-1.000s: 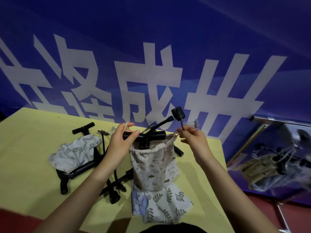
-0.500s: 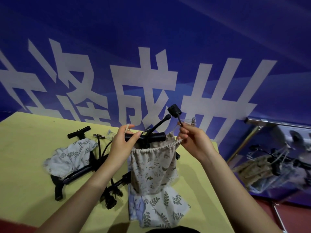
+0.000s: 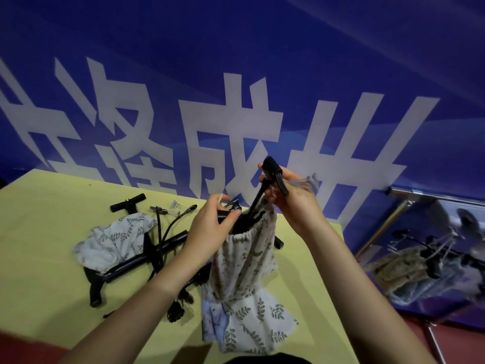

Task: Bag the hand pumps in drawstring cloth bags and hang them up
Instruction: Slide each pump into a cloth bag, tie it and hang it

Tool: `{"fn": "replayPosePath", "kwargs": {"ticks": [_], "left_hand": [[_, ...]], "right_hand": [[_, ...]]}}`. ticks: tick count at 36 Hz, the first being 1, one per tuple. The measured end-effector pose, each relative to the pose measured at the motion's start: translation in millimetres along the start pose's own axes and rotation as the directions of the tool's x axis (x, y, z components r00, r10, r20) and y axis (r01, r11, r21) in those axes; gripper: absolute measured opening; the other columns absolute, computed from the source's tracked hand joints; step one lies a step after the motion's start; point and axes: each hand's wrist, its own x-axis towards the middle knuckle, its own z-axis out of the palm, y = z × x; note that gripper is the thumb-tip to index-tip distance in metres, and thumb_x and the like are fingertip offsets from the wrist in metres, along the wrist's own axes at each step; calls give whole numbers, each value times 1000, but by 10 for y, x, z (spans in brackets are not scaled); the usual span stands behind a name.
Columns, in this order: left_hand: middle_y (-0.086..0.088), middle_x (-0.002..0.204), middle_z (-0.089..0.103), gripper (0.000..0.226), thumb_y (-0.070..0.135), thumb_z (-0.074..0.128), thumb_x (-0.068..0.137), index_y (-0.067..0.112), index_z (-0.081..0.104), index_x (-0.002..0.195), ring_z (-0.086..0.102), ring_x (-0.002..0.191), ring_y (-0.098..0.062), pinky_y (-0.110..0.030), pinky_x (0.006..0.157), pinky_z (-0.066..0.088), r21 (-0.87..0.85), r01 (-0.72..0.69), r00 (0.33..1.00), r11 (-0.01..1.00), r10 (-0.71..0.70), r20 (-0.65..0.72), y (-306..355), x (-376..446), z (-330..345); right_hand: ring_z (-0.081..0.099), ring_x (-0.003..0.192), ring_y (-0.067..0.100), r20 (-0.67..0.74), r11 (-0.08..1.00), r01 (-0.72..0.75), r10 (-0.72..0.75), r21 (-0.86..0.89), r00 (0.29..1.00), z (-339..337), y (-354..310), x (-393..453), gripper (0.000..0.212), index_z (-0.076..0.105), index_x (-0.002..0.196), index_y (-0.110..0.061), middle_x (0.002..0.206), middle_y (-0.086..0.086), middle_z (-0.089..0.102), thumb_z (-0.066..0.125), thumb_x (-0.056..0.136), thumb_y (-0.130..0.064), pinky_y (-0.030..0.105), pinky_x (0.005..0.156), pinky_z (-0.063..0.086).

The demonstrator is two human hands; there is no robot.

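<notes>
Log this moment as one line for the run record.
stage: bagging | left hand: grips pump handle at bag mouth | right hand: holds hose head | not hung

The table's (image 3: 39, 245) left and near-left stretches were left bare. The middle was blocked by loose pumps (image 3: 139, 261), hoses (image 3: 168, 229) and leaf-print bags (image 3: 252, 321); the right was crowded by a hung rail (image 3: 435, 197).

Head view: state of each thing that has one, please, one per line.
Held cloth bag: upright, mouth gathered, pump inside.
Bagged pump's hose: sticking out of the mouth.
Left hand: grips pump handle at bag mouth.
Right hand: grips hose nozzle.
Pump on table: lying flat, unbagged.
Leaf-print bag: flat, empty.
</notes>
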Motion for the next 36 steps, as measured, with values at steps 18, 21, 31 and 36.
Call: {"fn": "replayPosePath", "kwargs": {"ticks": [18,21,31,36], "left_hand": [[13,92,51,32,24,64,91,29,53,120,49,97,-2,-11,84,39,-72,-62,996,996,57,-67,3,107,69],[10,92,51,8,21,66,89,20,64,97,51,91,-11,-28,78,48,86,-127,988,988,134,-76,-26,279,-2],[21,88,54,11,22,70,86,28,72,95,53,94,-9,-16,77,38,110,-244,963,964,227,143,-206,555,-263],[16,93,57,19,19,70,86,27,71,103,56,95,-6,-11,78,39,15,-203,961,979,196,195,-285,594,-429]], "right_hand": [[53,59,13,-360,985,-66,121,161,925,138,257,-34,14,54,79,-9,61,1,57,54,92,-5,23,58,43],[54,60,9,-364,997,-67,46,-44,930,153,399,22,8,57,85,-5,69,-1,60,56,92,-6,18,55,43],[42,118,0,-189,803,-106,-8,-586,982,142,674,263,60,49,137,-23,129,-15,46,73,84,-34,19,98,36],[59,102,8,-114,795,-119,63,-595,992,178,661,334,30,65,104,-29,114,-6,63,76,79,-40,27,87,47]]}}
